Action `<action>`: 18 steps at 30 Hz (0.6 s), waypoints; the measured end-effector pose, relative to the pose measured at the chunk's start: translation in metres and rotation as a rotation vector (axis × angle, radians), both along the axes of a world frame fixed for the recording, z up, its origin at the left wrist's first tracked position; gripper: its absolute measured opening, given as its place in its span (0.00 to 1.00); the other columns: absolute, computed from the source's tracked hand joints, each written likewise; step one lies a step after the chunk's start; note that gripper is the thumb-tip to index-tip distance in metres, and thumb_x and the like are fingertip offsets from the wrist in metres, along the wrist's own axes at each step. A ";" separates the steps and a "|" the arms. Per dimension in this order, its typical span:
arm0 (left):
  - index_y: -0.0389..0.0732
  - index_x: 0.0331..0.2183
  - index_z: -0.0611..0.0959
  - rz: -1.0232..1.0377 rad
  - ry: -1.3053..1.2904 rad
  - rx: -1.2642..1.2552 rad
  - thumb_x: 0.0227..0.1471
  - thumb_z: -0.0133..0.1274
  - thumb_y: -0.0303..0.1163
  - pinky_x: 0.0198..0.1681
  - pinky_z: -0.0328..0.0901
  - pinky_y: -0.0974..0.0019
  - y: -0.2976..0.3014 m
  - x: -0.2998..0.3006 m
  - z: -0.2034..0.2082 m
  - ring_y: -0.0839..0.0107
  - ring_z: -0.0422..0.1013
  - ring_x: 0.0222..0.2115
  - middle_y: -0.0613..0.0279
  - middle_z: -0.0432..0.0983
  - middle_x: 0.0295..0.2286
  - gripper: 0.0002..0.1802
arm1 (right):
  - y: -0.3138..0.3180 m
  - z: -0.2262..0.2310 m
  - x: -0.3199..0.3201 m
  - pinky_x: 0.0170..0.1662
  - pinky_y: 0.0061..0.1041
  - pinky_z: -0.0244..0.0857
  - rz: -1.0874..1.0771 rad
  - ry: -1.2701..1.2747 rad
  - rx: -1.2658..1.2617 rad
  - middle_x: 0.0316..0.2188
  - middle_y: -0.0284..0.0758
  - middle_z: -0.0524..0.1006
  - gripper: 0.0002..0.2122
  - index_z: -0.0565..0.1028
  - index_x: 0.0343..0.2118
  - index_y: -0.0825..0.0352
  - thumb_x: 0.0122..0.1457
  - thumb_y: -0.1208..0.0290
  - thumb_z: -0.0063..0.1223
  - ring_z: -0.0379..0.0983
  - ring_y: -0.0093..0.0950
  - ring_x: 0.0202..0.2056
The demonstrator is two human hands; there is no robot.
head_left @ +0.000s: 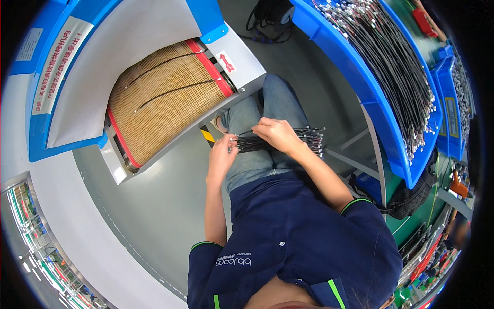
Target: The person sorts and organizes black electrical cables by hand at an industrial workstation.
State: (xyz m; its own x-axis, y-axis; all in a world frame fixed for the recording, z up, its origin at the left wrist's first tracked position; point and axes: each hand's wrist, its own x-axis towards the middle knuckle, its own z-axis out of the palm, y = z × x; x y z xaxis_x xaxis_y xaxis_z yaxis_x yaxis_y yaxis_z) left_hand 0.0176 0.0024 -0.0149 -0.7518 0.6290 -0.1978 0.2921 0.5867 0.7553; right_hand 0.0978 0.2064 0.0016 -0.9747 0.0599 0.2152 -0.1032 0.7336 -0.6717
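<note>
A bundle of short black cables with small pale connectors at the ends lies across my thighs. My right hand rests over the middle of the bundle, its thumb and fingers pinched on a black cable there. At the bundle's left end, my left hand is closed with the fingertips around the cable ends; exactly how many it grips is hidden. Two more black cables, an upper one and a lower one, lie apart on the tan mesh conveyor belt at the upper left.
A white hood with blue edges arches over the belt, which has red borders. On the right, a long blue bin holds many black cables, with another blue bin beyond. A black bag sits below. Coiled dark cord lies at the top.
</note>
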 end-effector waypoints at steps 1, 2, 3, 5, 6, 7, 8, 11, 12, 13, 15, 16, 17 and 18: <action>0.36 0.35 0.79 0.035 -0.071 0.029 0.50 0.53 0.29 0.33 0.67 0.61 -0.001 0.001 -0.004 0.62 0.76 0.31 0.55 0.79 0.30 0.09 | -0.001 -0.001 0.000 0.29 0.33 0.68 0.000 0.001 0.001 0.24 0.35 0.72 0.04 0.77 0.28 0.65 0.52 0.72 0.54 0.74 0.36 0.27; 0.36 0.35 0.79 0.030 -0.072 0.029 0.50 0.53 0.29 0.33 0.67 0.61 0.001 0.001 -0.001 0.62 0.76 0.31 0.55 0.79 0.30 0.09 | -0.002 -0.003 0.000 0.29 0.33 0.68 0.004 0.007 0.021 0.24 0.35 0.71 0.04 0.76 0.28 0.65 0.51 0.72 0.53 0.74 0.36 0.27; 0.36 0.36 0.78 0.065 -0.157 0.008 0.51 0.53 0.29 0.33 0.67 0.60 0.002 0.001 0.004 0.61 0.76 0.31 0.54 0.79 0.30 0.10 | -0.003 -0.003 0.000 0.28 0.33 0.68 0.009 0.013 0.041 0.24 0.35 0.71 0.03 0.76 0.28 0.65 0.51 0.73 0.53 0.74 0.36 0.27; 0.35 0.36 0.78 0.104 -0.242 -0.016 0.52 0.52 0.30 0.33 0.68 0.60 0.001 -0.001 0.005 0.60 0.77 0.31 0.53 0.79 0.30 0.10 | -0.007 -0.002 0.000 0.29 0.34 0.68 0.019 0.026 0.053 0.24 0.35 0.71 0.03 0.75 0.28 0.65 0.51 0.73 0.53 0.74 0.36 0.27; 0.35 0.37 0.78 0.092 -0.212 -0.118 0.53 0.52 0.31 0.33 0.68 0.59 -0.004 -0.004 0.003 0.59 0.77 0.30 0.53 0.79 0.30 0.11 | -0.008 -0.001 -0.001 0.29 0.34 0.68 0.033 0.039 0.065 0.24 0.35 0.71 0.03 0.75 0.28 0.65 0.51 0.73 0.53 0.74 0.35 0.27; 0.35 0.38 0.78 0.079 -0.183 -0.221 0.53 0.51 0.32 0.33 0.68 0.59 -0.007 -0.005 0.001 0.57 0.76 0.30 0.52 0.79 0.30 0.12 | -0.010 -0.002 -0.002 0.29 0.34 0.68 0.035 0.038 0.062 0.24 0.35 0.71 0.03 0.75 0.28 0.65 0.51 0.73 0.53 0.74 0.35 0.27; 0.35 0.38 0.78 0.078 -0.181 -0.220 0.53 0.51 0.32 0.33 0.68 0.59 -0.005 -0.004 0.005 0.57 0.76 0.30 0.52 0.79 0.30 0.12 | -0.010 -0.004 -0.002 0.29 0.34 0.69 0.000 0.016 0.020 0.25 0.35 0.72 0.04 0.76 0.29 0.65 0.51 0.73 0.53 0.74 0.35 0.28; 0.36 0.38 0.78 0.215 0.146 -0.161 0.53 0.53 0.32 0.35 0.68 0.57 0.006 0.003 0.019 0.56 0.75 0.32 0.52 0.78 0.30 0.12 | -0.007 -0.001 -0.003 0.31 0.33 0.69 -0.042 -0.013 -0.109 0.27 0.35 0.74 0.05 0.77 0.30 0.67 0.52 0.74 0.54 0.74 0.35 0.29; 0.36 0.38 0.79 0.222 0.396 -0.039 0.51 0.55 0.30 0.36 0.68 0.59 0.012 0.003 0.025 0.58 0.75 0.32 0.53 0.78 0.30 0.11 | -0.005 0.002 -0.004 0.32 0.32 0.70 -0.046 -0.019 -0.198 0.28 0.36 0.74 0.05 0.78 0.32 0.67 0.52 0.75 0.54 0.75 0.35 0.30; 0.36 0.37 0.80 0.226 0.645 0.084 0.50 0.57 0.29 0.36 0.69 0.61 0.014 0.002 0.028 0.59 0.75 0.32 0.53 0.77 0.30 0.11 | -0.003 0.004 -0.005 0.32 0.32 0.70 -0.046 -0.019 -0.198 0.28 0.36 0.74 0.05 0.78 0.32 0.67 0.52 0.75 0.54 0.75 0.35 0.30; 0.36 0.37 0.80 0.143 0.558 0.078 0.48 0.58 0.27 0.36 0.69 0.61 0.009 0.000 0.027 0.60 0.74 0.32 0.54 0.77 0.30 0.12 | 0.002 0.013 -0.006 0.34 0.30 0.69 -0.014 -0.031 -0.357 0.30 0.38 0.75 0.06 0.79 0.34 0.68 0.52 0.76 0.56 0.75 0.36 0.29; 0.37 0.37 0.80 0.062 0.470 0.071 0.47 0.59 0.26 0.36 0.68 0.62 0.006 -0.001 0.026 0.60 0.73 0.33 0.55 0.76 0.30 0.12 | 0.005 0.018 -0.006 0.34 0.30 0.69 -0.015 -0.031 -0.357 0.30 0.38 0.75 0.06 0.79 0.34 0.68 0.52 0.76 0.56 0.75 0.36 0.29; 0.37 0.37 0.80 0.061 0.470 0.072 0.47 0.59 0.26 0.36 0.68 0.62 0.005 -0.004 0.028 0.60 0.73 0.33 0.55 0.76 0.30 0.12 | 0.007 0.025 -0.006 0.34 0.29 0.69 0.001 -0.066 -0.368 0.29 0.39 0.75 0.06 0.78 0.33 0.69 0.52 0.76 0.56 0.75 0.36 0.29; 0.37 0.36 0.80 0.022 0.509 0.099 0.47 0.58 0.26 0.35 0.68 0.62 0.005 -0.006 0.029 0.60 0.73 0.32 0.56 0.76 0.30 0.11 | 0.010 0.030 -0.005 0.34 0.28 0.68 0.017 -0.102 -0.379 0.28 0.39 0.75 0.06 0.78 0.33 0.70 0.52 0.76 0.56 0.75 0.36 0.29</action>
State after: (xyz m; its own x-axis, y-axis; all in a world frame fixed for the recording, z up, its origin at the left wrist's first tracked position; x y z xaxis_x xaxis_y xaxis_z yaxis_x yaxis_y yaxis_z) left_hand 0.0112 0.0073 0.0137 -0.7503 0.6092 0.2566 0.6258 0.5294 0.5728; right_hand 0.0928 0.2162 0.0314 -0.9915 0.1007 0.0826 -0.0315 0.4302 -0.9022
